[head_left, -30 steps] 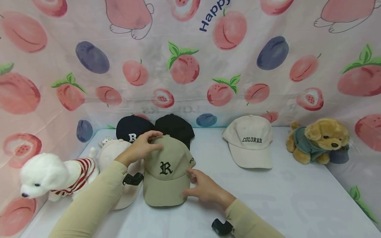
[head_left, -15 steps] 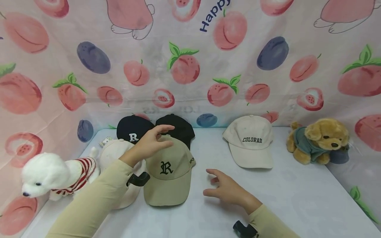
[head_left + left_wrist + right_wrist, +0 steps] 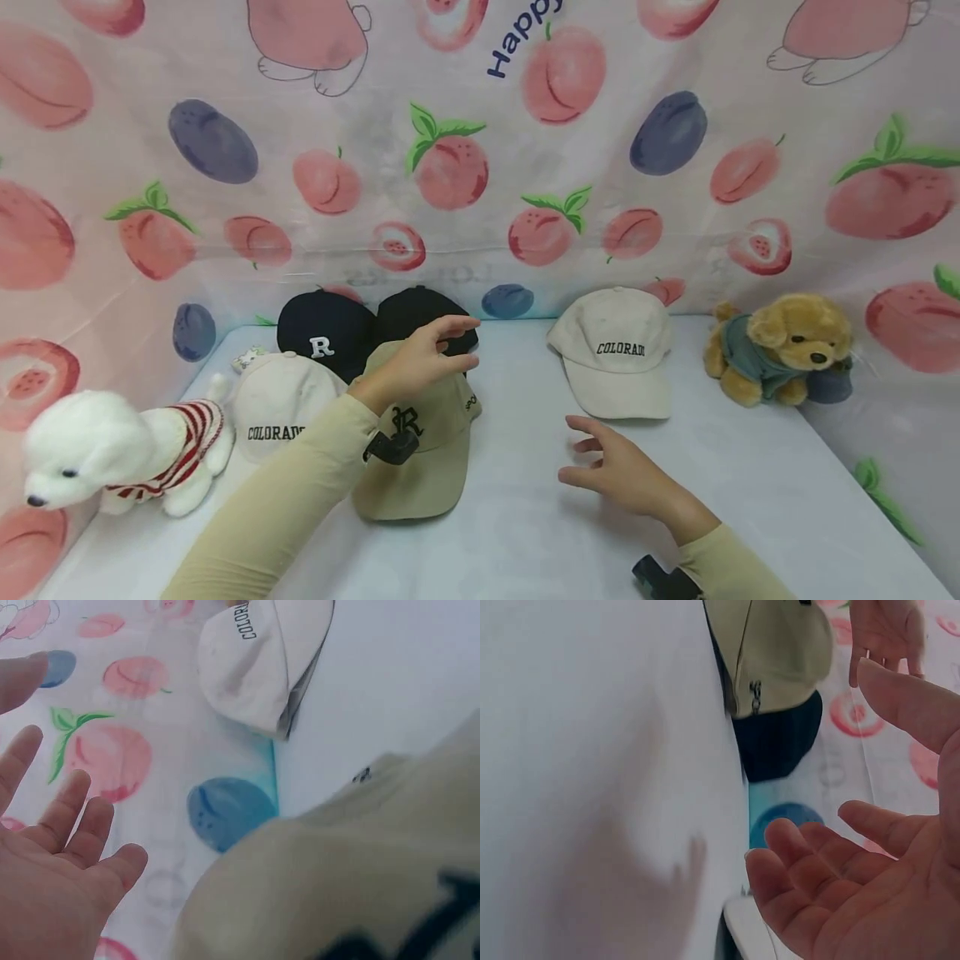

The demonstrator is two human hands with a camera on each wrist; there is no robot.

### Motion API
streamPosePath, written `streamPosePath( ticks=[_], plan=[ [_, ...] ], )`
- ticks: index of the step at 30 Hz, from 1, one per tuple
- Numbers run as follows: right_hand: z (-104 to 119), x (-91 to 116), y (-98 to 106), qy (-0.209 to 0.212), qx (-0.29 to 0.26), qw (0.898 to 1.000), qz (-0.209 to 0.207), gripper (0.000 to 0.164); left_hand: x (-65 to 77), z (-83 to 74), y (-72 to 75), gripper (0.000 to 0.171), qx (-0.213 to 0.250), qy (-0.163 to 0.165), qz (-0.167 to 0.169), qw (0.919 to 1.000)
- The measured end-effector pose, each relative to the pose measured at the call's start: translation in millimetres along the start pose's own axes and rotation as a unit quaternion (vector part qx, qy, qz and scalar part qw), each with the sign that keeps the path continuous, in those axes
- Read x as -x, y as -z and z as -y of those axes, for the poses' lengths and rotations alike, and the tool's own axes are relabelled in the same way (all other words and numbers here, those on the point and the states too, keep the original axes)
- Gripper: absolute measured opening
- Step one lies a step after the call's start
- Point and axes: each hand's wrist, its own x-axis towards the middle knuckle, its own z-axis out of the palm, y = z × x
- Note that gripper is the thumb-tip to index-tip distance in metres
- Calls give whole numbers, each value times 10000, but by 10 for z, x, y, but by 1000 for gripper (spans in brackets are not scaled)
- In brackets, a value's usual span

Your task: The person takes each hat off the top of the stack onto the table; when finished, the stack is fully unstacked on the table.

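Observation:
My left hand (image 3: 416, 362) is above the khaki baseball cap (image 3: 420, 487), its fingers apart and holding nothing. The cap bears a dark letter R, partly covered by the wrist camera. My right hand (image 3: 626, 471) hovers over the white table, fingers spread, nearest the cream COLORADO cap (image 3: 617, 387) on the right. Both palms show in the wrist views with nothing in them. Behind the khaki cap stand a navy cap (image 3: 307, 329) with a white R and a black cap (image 3: 408, 308). Another cream COLORADO cap (image 3: 281, 396) is partly hidden by my left sleeve.
A white plush dog (image 3: 86, 454) in a red-striped top is at the left. At the right back sits a brown plush dog (image 3: 798, 333) in a teal top. A fruit-print cloth (image 3: 480, 75) hangs behind the white table (image 3: 540, 550).
My right hand has left the khaki cap's side and moved right. My left hand has come off that cap and shifted right. The head view has turned slightly right.

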Motion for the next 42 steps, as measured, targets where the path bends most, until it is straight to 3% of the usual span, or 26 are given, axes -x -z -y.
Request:
streamPosePath(
  ticks=[11,19,27,33,42],
  plan=[
    [-174,87,283,-423,320,9982,-268,81,-340,116,-296,53,362,154,1,9992],
    [-288,116,521,-297,555,9967,-520,83,-579,115,-527,52,324,178,-26,9993],
    [-375,-37,669,-443,685,9917,-994,83,-794,205,-746,54,753,265,191,9966],
    [-452,-197,739,-456,765,9871,-1334,81,-929,257,-883,55,720,485,93,9962],
    [-599,-431,794,-611,909,9843,-1387,81,-1127,352,-1070,53,887,685,149,9936]
  ],
)
